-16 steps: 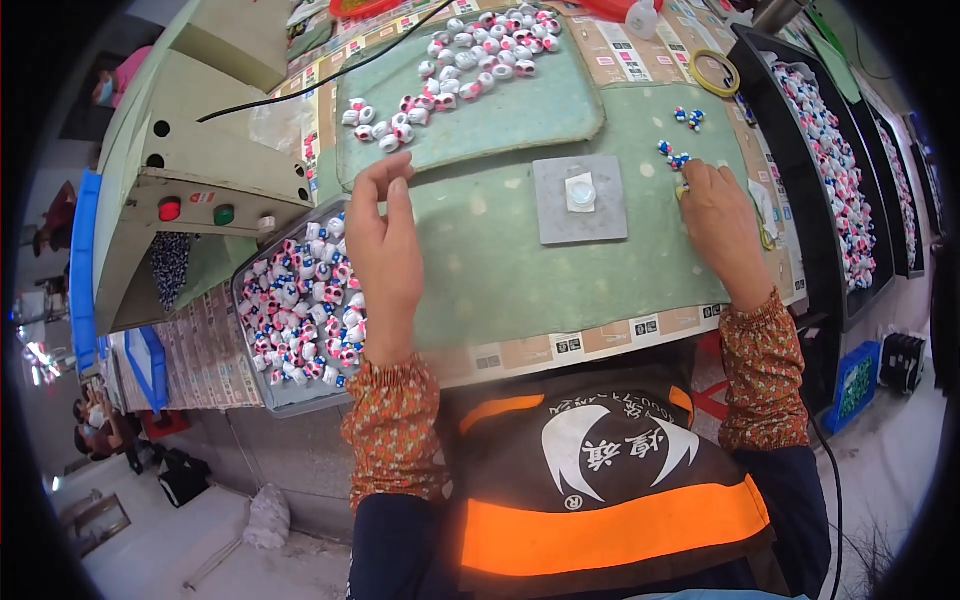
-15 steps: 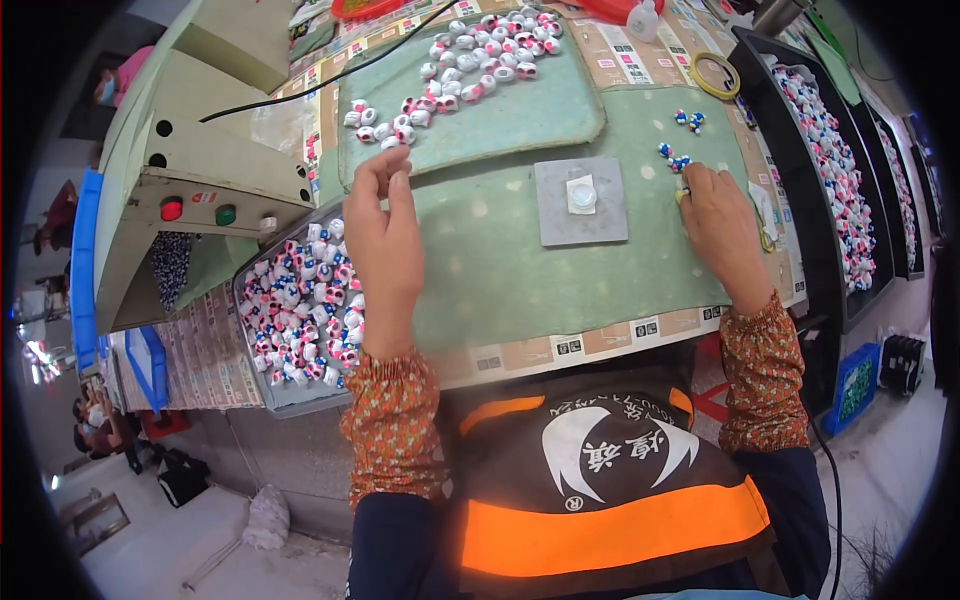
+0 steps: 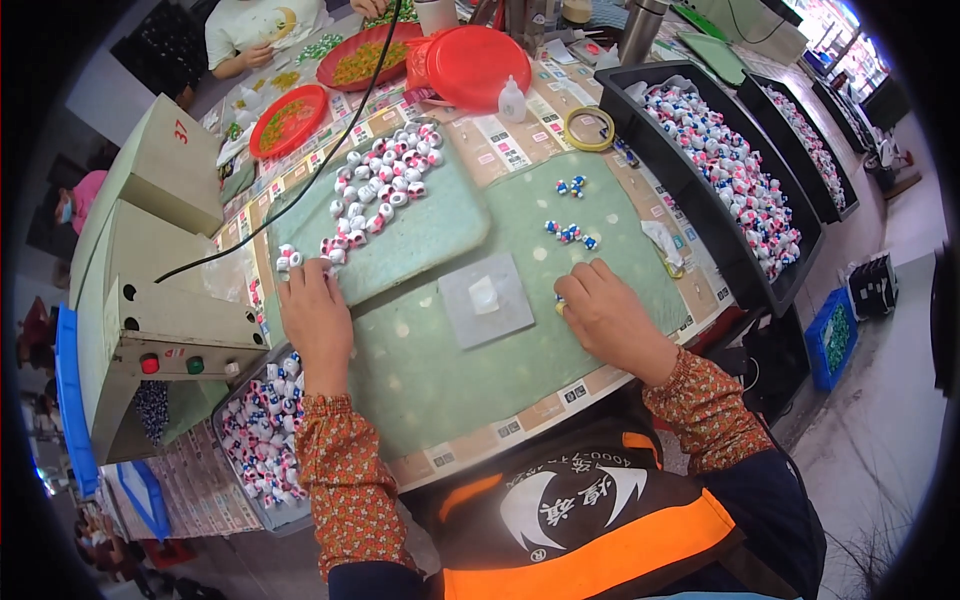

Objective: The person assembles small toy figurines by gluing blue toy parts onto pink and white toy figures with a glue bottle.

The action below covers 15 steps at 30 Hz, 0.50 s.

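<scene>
My left hand (image 3: 318, 315) reaches to the near left edge of a pale green board (image 3: 430, 235), its fingers bent together among small white-and-pink figure heads (image 3: 345, 243). What its fingertips hold, if anything, is hidden. My right hand (image 3: 612, 318) rests over the green mat (image 3: 400, 385), its fingers closed on a small blue-and-yellow figure piece (image 3: 560, 304) that barely shows. Several similar blue, white and yellow pieces (image 3: 570, 233) lie just beyond it. Between my hands sits a grey square plate (image 3: 510, 325) with a small white block (image 3: 484, 295) on it.
A tray of figures (image 3: 262, 440) stands left, below a machine (image 3: 190, 325) with buttons. Black bins of figures (image 3: 715, 165) line the right. Tape (image 3: 588, 130), a small white bottle (image 3: 512, 100) and red trays (image 3: 290, 120) lie farther back. Another person (image 3: 255, 35) sits opposite.
The view has turned and tilted up, showing more of the far table. My left hand has gone from open and raised to down among the white-and-pink heads. My right hand stays near the blue-and-yellow pieces.
</scene>
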### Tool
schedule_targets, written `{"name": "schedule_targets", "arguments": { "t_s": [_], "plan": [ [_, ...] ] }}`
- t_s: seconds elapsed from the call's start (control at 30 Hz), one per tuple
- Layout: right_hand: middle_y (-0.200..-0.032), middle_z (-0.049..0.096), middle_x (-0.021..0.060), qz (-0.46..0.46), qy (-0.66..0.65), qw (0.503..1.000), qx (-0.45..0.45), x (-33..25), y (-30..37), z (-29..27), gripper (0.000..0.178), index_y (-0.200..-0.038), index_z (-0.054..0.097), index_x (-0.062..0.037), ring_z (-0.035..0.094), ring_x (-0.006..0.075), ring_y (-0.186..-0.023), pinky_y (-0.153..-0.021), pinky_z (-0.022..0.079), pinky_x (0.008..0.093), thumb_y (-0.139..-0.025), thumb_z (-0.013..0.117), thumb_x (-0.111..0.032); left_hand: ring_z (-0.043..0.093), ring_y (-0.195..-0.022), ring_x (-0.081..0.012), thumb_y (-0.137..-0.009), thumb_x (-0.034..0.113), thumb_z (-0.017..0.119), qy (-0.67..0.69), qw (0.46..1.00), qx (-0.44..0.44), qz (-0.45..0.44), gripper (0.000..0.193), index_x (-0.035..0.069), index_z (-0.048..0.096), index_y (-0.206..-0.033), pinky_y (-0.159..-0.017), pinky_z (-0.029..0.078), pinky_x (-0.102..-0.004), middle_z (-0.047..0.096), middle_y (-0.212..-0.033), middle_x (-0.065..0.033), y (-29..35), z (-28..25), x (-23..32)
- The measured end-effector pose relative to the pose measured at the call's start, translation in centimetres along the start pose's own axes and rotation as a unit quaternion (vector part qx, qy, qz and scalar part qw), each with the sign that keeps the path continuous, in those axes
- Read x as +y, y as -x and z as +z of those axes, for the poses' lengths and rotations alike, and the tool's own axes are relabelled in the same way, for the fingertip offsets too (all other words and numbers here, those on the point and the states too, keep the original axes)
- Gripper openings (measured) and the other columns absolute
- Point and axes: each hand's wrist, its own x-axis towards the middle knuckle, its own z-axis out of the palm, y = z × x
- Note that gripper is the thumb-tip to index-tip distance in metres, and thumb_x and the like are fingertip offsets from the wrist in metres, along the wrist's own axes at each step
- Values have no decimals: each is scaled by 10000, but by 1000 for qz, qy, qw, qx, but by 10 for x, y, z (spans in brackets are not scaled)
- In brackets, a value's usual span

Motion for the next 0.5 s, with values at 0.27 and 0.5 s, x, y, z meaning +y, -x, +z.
{"name": "schedule_targets", "arguments": {
  "t_s": [0.27, 0.5],
  "plan": [
    [-927, 527, 150, -5, 8, 1000, 18, 5, 0, -2, 222, -1003, 549, -18, 532, 334, -904, -786, 472, 425, -794, 620, -4, 571, -994, -330, -903, 91, 628, 0, 999, -37, 26, 210, 96, 622, -1113, -839, 484, -447, 621, -1051, -100, -8, 4, -13],
    [-869, 516, 144, -35, 53, 998, 31, 0, -6, -3, 144, -909, 527, -17, 534, 317, -853, -743, 478, 408, -780, 587, 7, 557, -986, -344, -887, 137, 671, 10, 998, -10, 56, 224, 48, 566, -1062, -847, 474, -455, 606, -1039, -133, -7, 8, -24]
  ]
}}
